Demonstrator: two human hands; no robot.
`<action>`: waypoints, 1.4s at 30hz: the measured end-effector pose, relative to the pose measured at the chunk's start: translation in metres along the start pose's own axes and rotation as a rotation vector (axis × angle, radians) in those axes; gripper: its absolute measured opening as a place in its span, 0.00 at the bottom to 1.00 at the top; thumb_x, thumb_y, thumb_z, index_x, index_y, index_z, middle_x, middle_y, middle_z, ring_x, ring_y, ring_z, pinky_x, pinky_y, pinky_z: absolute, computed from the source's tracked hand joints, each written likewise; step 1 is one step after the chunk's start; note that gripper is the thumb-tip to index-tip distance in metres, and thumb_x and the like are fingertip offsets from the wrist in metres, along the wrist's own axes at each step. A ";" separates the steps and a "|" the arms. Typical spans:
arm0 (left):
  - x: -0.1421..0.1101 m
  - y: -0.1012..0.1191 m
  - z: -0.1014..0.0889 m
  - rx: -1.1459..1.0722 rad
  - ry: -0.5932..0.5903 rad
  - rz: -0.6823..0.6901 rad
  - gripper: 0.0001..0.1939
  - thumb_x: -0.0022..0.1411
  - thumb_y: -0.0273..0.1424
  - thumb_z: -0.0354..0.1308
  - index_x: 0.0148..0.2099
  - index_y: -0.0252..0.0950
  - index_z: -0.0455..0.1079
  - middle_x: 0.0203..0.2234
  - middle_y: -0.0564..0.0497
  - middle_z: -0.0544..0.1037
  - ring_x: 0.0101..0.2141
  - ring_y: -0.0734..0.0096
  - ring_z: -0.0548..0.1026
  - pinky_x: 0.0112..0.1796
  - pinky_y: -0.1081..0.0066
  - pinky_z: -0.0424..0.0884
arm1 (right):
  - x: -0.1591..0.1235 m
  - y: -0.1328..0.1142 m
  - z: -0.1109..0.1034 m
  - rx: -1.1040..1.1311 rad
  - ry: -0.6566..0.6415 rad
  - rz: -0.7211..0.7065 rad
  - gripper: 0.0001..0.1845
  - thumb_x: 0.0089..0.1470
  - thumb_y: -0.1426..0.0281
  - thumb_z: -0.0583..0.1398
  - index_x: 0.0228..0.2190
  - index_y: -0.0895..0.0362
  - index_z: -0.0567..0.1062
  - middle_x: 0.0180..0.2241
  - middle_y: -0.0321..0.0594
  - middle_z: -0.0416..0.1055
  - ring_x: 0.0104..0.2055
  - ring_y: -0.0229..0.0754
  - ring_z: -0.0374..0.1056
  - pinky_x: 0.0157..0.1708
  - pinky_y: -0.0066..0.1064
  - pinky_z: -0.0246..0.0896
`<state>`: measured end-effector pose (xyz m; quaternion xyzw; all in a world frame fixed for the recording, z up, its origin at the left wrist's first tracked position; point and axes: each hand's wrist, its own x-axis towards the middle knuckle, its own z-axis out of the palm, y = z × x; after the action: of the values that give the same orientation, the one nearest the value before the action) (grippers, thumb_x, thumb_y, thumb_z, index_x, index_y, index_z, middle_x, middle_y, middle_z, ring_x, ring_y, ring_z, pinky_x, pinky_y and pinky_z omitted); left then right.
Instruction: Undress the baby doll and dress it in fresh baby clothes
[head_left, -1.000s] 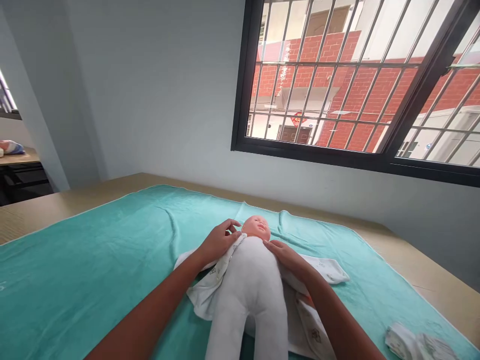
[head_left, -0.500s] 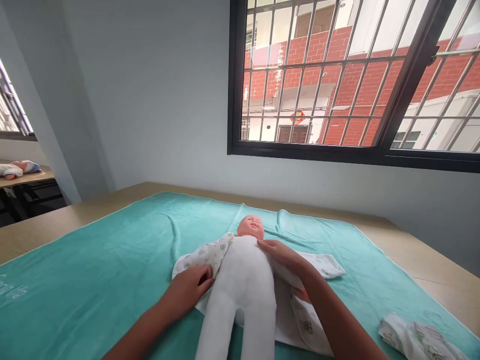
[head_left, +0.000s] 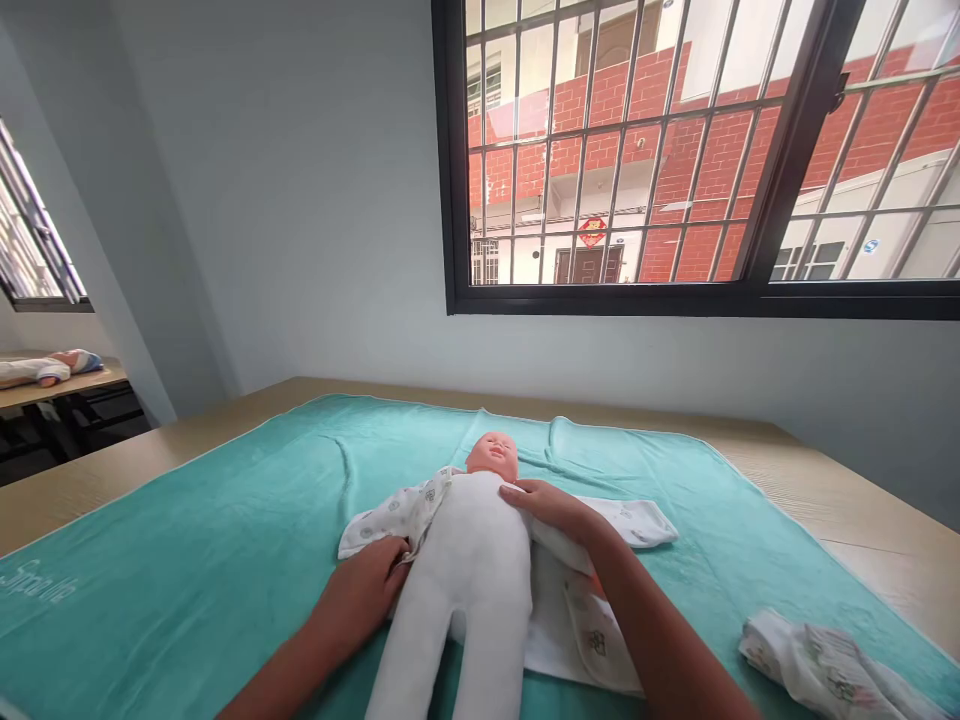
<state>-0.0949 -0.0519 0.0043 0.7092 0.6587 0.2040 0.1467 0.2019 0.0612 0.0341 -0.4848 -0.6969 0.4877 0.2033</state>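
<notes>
A baby doll (head_left: 480,560) with a white cloth body and a pink head (head_left: 493,456) lies on its back. Under it is spread a white printed baby shirt (head_left: 626,520), its sleeve on the left drawn over the doll's arm. At the doll's side, my left hand (head_left: 367,585) is closed with thumb and fingers pinching the shirt's edge. My right hand (head_left: 555,508) rests on the doll's upper chest and shoulder, fingers stretched out flat. The doll's arm on the right lies outside the sleeve, partly hidden behind my right forearm.
A teal blanket (head_left: 225,540) covers much of the wooden table (head_left: 847,490). A crumpled white printed diaper or cloth (head_left: 832,665) lies at the lower right. The wall and a barred window (head_left: 600,300) stand behind. Another table (head_left: 67,385) holds a doll at far left.
The view has shifted slightly, so the doll and both hands appear a little further left. My left thumb and fingers have drawn closer together at the shirt's edge. The right hand stays on the chest.
</notes>
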 end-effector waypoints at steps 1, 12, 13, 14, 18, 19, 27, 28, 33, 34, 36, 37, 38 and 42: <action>-0.001 0.001 -0.003 -0.009 0.028 -0.020 0.10 0.63 0.35 0.46 0.36 0.40 0.67 0.35 0.50 0.76 0.37 0.60 0.72 0.35 0.66 0.61 | 0.000 0.001 0.000 0.008 -0.014 0.001 0.34 0.50 0.41 0.57 0.51 0.48 0.75 0.54 0.39 0.71 0.54 0.53 0.67 0.53 0.42 0.61; -0.049 0.079 -0.044 -0.329 0.010 -0.034 0.16 0.64 0.46 0.48 0.33 0.39 0.62 0.22 0.58 0.61 0.26 0.72 0.61 0.28 0.73 0.58 | 0.002 0.006 -0.001 -0.010 0.007 -0.005 0.34 0.52 0.44 0.58 0.52 0.52 0.73 0.55 0.42 0.70 0.54 0.53 0.67 0.52 0.40 0.60; -0.052 0.088 -0.048 -0.364 -0.089 -0.024 0.15 0.64 0.44 0.49 0.33 0.39 0.64 0.22 0.58 0.63 0.25 0.72 0.62 0.28 0.73 0.59 | 0.002 0.006 -0.001 -0.012 0.009 -0.007 0.34 0.52 0.44 0.58 0.52 0.52 0.73 0.55 0.42 0.70 0.54 0.53 0.67 0.52 0.39 0.61; -0.055 0.095 -0.053 -0.420 -0.241 -0.014 0.13 0.64 0.42 0.50 0.35 0.38 0.66 0.22 0.57 0.65 0.25 0.73 0.63 0.29 0.73 0.61 | 0.002 0.006 -0.001 -0.010 0.010 -0.010 0.34 0.52 0.43 0.58 0.52 0.52 0.74 0.55 0.42 0.70 0.54 0.53 0.67 0.52 0.39 0.61; -0.047 0.103 -0.069 -0.669 -0.866 0.083 0.14 0.58 0.38 0.59 0.45 0.37 0.71 0.28 0.53 0.75 0.25 0.72 0.71 0.32 0.70 0.68 | 0.002 0.008 0.000 0.009 0.015 -0.021 0.34 0.51 0.43 0.58 0.52 0.51 0.74 0.55 0.41 0.71 0.54 0.54 0.67 0.52 0.40 0.61; -0.040 0.102 -0.070 -0.675 -0.816 0.102 0.15 0.58 0.39 0.59 0.45 0.37 0.72 0.29 0.52 0.75 0.26 0.71 0.71 0.31 0.70 0.68 | 0.002 0.008 0.000 0.010 0.015 -0.023 0.34 0.51 0.43 0.58 0.52 0.51 0.74 0.55 0.41 0.71 0.54 0.54 0.67 0.52 0.40 0.61; 0.032 0.098 -0.031 -0.121 0.132 0.199 0.16 0.58 0.39 0.57 0.48 0.40 0.71 0.40 0.48 0.73 0.43 0.59 0.70 0.42 0.65 0.66 | 0.001 0.004 0.001 -0.008 0.017 -0.025 0.33 0.51 0.43 0.58 0.50 0.52 0.75 0.52 0.42 0.73 0.52 0.53 0.69 0.52 0.39 0.61; 0.038 0.098 -0.026 -0.089 0.129 0.189 0.16 0.58 0.38 0.56 0.48 0.40 0.71 0.39 0.48 0.73 0.42 0.59 0.70 0.41 0.64 0.65 | 0.001 0.004 0.001 -0.011 0.016 -0.024 0.34 0.51 0.43 0.57 0.50 0.52 0.76 0.52 0.42 0.73 0.52 0.53 0.69 0.51 0.39 0.62; 0.060 0.097 -0.025 -0.353 0.119 0.012 0.13 0.57 0.32 0.54 0.45 0.37 0.69 0.29 0.51 0.72 0.31 0.66 0.71 0.34 0.68 0.64 | 0.000 0.004 0.000 -0.023 0.020 -0.019 0.36 0.49 0.39 0.57 0.49 0.51 0.76 0.53 0.41 0.72 0.54 0.54 0.67 0.52 0.41 0.60; 0.062 0.096 -0.027 -0.488 0.075 -0.028 0.14 0.57 0.33 0.54 0.46 0.37 0.68 0.28 0.52 0.71 0.30 0.68 0.70 0.32 0.69 0.64 | 0.000 0.004 -0.001 -0.023 0.019 -0.020 0.36 0.49 0.39 0.57 0.49 0.50 0.76 0.53 0.41 0.72 0.54 0.55 0.67 0.53 0.42 0.59; 0.062 0.094 -0.032 -0.802 -0.060 -0.088 0.16 0.57 0.34 0.55 0.48 0.36 0.66 0.29 0.53 0.71 0.28 0.72 0.70 0.29 0.72 0.64 | 0.000 0.005 -0.001 -0.018 0.012 -0.024 0.36 0.48 0.39 0.57 0.49 0.50 0.76 0.53 0.40 0.72 0.54 0.54 0.67 0.53 0.41 0.59; 0.061 0.093 -0.034 -0.945 -0.123 -0.109 0.16 0.56 0.35 0.56 0.47 0.36 0.65 0.29 0.53 0.70 0.27 0.74 0.70 0.27 0.74 0.64 | 0.001 0.005 0.000 -0.013 0.009 -0.027 0.35 0.49 0.40 0.57 0.48 0.50 0.76 0.53 0.40 0.72 0.54 0.54 0.67 0.53 0.41 0.59; 0.059 0.092 -0.035 -1.065 -0.166 -0.128 0.16 0.55 0.35 0.57 0.46 0.37 0.65 0.28 0.54 0.70 0.26 0.75 0.69 0.26 0.75 0.62 | 0.002 0.005 0.000 -0.008 0.007 -0.030 0.35 0.50 0.40 0.57 0.49 0.50 0.76 0.53 0.40 0.72 0.54 0.53 0.67 0.53 0.40 0.60; 0.049 0.099 -0.030 -0.968 -0.067 -0.081 0.11 0.58 0.35 0.56 0.42 0.36 0.66 0.26 0.55 0.70 0.25 0.75 0.68 0.24 0.75 0.60 | 0.004 0.005 0.001 0.005 -0.010 -0.033 0.33 0.51 0.41 0.57 0.47 0.51 0.76 0.51 0.40 0.73 0.52 0.51 0.68 0.51 0.37 0.61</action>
<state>-0.0205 -0.0140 0.0821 0.5393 0.5103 0.4580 0.4889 0.2012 0.0642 0.0287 -0.4701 -0.7048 0.4884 0.2090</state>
